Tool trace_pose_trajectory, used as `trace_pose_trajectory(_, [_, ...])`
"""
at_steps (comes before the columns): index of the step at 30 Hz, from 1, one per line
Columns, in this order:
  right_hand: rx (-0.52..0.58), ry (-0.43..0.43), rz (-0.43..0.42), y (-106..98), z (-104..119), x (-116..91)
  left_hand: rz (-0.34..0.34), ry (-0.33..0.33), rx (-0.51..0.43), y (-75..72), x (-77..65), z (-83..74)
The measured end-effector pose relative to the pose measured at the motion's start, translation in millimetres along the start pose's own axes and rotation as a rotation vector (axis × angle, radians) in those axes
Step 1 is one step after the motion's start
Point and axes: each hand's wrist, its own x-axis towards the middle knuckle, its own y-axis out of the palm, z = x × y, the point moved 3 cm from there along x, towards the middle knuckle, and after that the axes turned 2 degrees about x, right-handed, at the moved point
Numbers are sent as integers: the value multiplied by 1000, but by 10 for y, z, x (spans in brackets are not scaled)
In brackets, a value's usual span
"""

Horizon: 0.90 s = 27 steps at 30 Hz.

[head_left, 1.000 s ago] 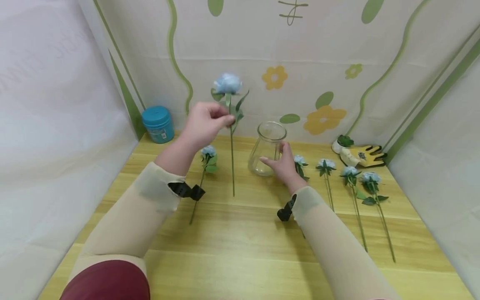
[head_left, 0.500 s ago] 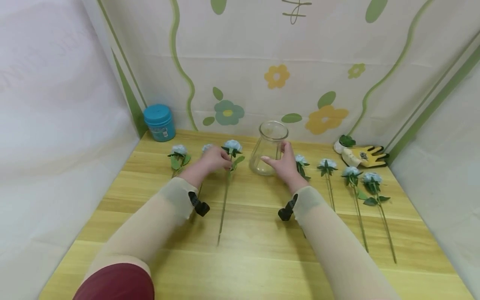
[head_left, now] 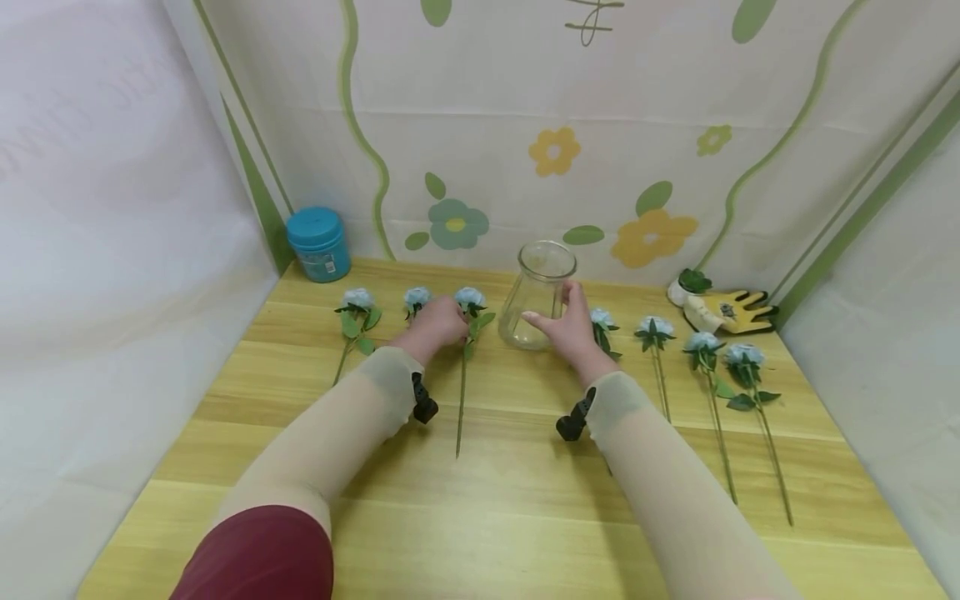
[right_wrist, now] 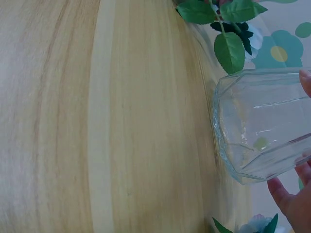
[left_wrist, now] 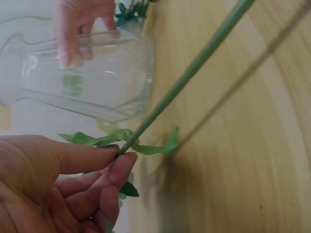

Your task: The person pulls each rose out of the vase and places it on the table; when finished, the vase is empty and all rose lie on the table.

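Observation:
My left hand (head_left: 441, 323) pinches the green stem (left_wrist: 189, 73) of a pale blue artificial rose (head_left: 469, 298) between thumb and forefinger, just below its leaves. The stem slants over the tabletop and throws a shadow on it, so at least part of it is off the wood. My right hand (head_left: 567, 329) holds the side of a clear glass vase (head_left: 517, 304), thumb on one side and fingers on the other. That vase stands upright with no flower in it; its faceted base (right_wrist: 233, 131) shows in the right wrist view.
Two more blue roses lie left, one (head_left: 357, 300) far left, another (head_left: 417, 297) partly behind my left hand. Several lie right, including one (head_left: 701, 343). A blue tub (head_left: 318, 246) stands back left; a yellow-black glove (head_left: 738, 312) and small potted plant (head_left: 693, 282) sit back right.
My left hand has brought the rose down from upright in the air to low over the table, then shifted slightly right, its stem swinging straighter. The right hand and vase have stayed put.

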Motion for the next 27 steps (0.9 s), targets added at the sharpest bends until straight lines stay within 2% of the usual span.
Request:
trace_pose_trajectory(9, [1, -11, 0, 25, 10, 5, -54, 6, 89, 67, 20, 24])
trace_pose_trajectory(14, [-4, -18, 0, 30, 22, 6, -60, 22, 97, 54, -2, 31])
trace_pose_trajectory(23, [9, -4, 1, 49, 20, -13, -75, 23, 60, -115, -60, 99])
trace_pose_trajectory(27, [1, 29, 20, 47, 16, -49, -95, 58, 85, -232, -142, 118])
